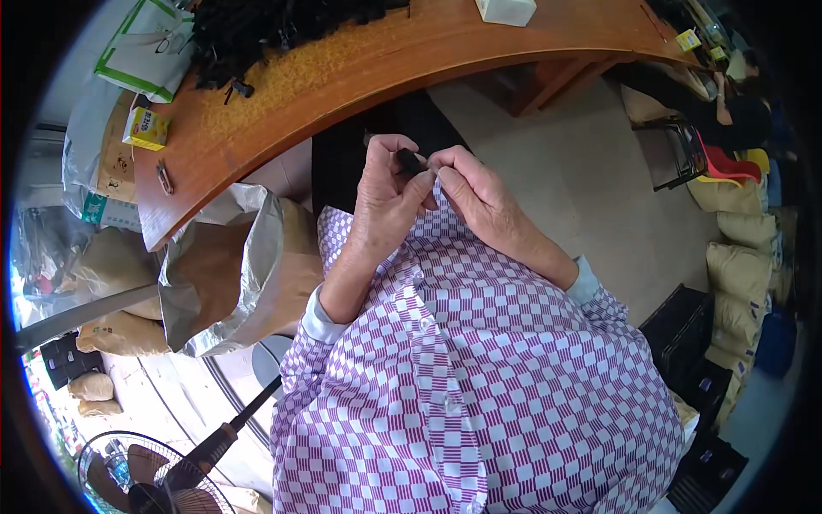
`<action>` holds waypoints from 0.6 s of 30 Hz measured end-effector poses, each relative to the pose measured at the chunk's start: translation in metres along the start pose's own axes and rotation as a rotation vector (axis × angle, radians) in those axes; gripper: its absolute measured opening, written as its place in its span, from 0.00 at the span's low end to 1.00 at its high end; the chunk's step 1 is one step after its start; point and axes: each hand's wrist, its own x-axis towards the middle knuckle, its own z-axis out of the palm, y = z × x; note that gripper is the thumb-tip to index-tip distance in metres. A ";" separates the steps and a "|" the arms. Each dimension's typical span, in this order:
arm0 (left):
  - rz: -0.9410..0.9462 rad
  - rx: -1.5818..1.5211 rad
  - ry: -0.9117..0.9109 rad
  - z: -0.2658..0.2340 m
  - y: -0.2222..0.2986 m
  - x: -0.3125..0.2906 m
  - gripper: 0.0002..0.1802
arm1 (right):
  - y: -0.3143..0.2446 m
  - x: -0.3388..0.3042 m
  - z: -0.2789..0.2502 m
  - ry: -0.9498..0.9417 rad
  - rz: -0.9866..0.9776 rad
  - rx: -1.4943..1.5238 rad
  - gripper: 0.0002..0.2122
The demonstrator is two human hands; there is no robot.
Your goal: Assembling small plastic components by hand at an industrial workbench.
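Small black piece (pixel 409 161): upper centre of frame, pinched in my left hand (pixel 384 195). My right hand (pixel 479 195): fingers narrowed beside it; cannot tell whether gripping. Black-piece heap (pixel 274 26): upper left.

We look through one head-worn fisheye, steeply down, close over left hand (pixel 383 199) and right hand (pixel 481 195), table (pixel 385 75) along the top.

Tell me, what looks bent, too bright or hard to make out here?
Head view: the wooden table bows along its front edge, likely lens distortion; head view: the pale floor at lower left looks washed out, the silvery bag lining glints; head view: the small black piece in the left hand is too dark for detail.
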 end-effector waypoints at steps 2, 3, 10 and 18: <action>-0.006 0.020 0.015 -0.001 -0.006 -0.003 0.17 | 0.000 -0.001 -0.001 -0.051 0.043 0.027 0.10; -0.003 0.045 0.028 -0.002 -0.009 -0.004 0.17 | 0.001 -0.002 -0.001 -0.101 0.077 0.055 0.10; -0.012 0.272 0.052 -0.003 -0.017 -0.007 0.18 | 0.020 0.001 0.000 -0.151 0.191 0.074 0.11; -0.093 0.470 0.082 -0.003 -0.025 -0.011 0.19 | 0.042 -0.001 0.010 -0.115 0.128 0.048 0.10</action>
